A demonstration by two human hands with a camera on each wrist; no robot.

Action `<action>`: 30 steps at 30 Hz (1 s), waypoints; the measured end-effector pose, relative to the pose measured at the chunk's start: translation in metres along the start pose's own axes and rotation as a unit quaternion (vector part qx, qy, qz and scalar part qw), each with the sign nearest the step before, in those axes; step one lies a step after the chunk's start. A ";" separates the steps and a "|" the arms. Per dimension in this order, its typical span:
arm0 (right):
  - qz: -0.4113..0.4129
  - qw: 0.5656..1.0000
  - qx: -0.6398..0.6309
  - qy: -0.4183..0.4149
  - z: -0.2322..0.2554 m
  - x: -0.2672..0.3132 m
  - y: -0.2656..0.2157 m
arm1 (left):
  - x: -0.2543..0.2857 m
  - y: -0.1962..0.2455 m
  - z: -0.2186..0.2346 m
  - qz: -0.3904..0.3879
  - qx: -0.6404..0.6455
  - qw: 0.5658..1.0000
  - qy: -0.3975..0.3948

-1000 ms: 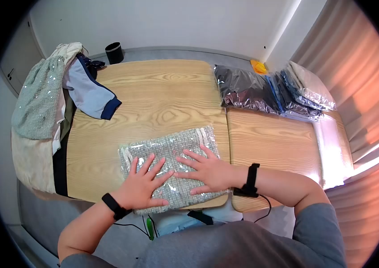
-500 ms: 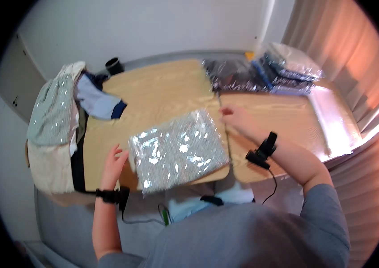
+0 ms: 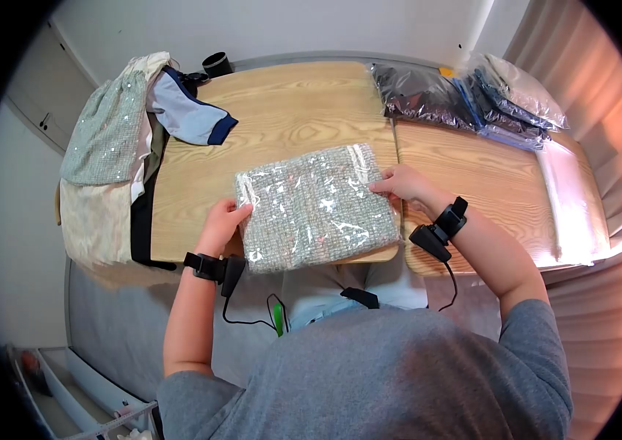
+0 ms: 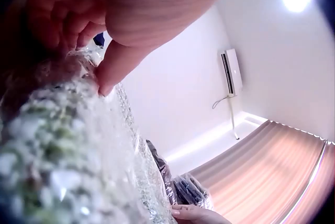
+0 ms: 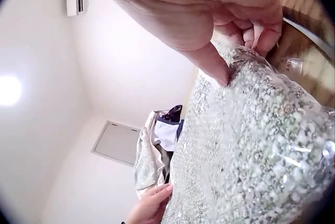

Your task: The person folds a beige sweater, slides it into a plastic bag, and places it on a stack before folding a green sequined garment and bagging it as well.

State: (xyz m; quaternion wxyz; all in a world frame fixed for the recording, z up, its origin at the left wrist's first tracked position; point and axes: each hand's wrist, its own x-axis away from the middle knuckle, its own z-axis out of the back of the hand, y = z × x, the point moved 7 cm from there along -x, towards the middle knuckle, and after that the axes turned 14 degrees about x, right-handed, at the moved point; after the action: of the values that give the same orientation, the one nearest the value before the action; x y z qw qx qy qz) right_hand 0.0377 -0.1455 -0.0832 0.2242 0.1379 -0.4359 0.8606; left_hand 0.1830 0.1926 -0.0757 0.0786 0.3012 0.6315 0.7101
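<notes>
A folded grey-green tweed garment in a clear plastic bag [image 3: 314, 213] is held at its two sides near the table's front edge. My left hand [image 3: 221, 226] pinches its left side, the thumb on top and the fingers curled at the edge. On the opposite side my right hand [image 3: 408, 186] grips the bag's edge the same way. The left wrist view shows the left hand [image 4: 125, 14] close against the crinkled plastic. In the right wrist view the right hand [image 5: 209, 25] presses its thumb on the bag [image 5: 235, 145] with the fingers beneath.
Loose clothes [image 3: 105, 139] drape over the left side of the wooden table [image 3: 296, 103]. Bagged dark garments [image 3: 424, 95] and a stack of bagged clothes [image 3: 516, 95] lie at the back right. A flat clear plastic sheet [image 3: 568, 205] lies at the right. A black bin [image 3: 217, 64] stands behind.
The hands lay spread flat on the bag, then lifted away to either side; now both grip its side edges. The head view has also shifted.
</notes>
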 end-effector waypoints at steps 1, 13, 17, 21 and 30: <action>0.000 1.000 0.000 -0.003 -0.002 0.001 0.000 | -0.001 -0.003 0.001 0.003 0.000 1.000 0.002; -0.011 0.993 -0.098 0.069 -0.006 0.023 -0.002 | 0.006 -0.007 0.000 -0.008 0.074 0.996 0.055; -0.027 0.955 -0.283 0.087 -0.008 0.050 -0.006 | 0.034 0.013 -0.021 -0.013 0.067 0.998 -0.008; 0.053 0.946 -0.317 0.038 -0.001 0.068 -0.015 | 0.049 0.043 -0.053 -0.125 0.060 0.985 -0.106; 0.165 0.908 -0.268 0.276 0.155 0.075 -0.002 | -0.009 0.163 -0.150 -0.272 0.010 0.955 -0.114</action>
State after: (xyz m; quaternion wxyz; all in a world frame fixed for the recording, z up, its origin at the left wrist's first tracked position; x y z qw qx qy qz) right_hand -0.0195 -0.2509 0.0406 0.2187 -0.2442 -0.5877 0.7397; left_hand 0.1550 0.0299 0.0725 0.3371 0.1974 0.6834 0.6168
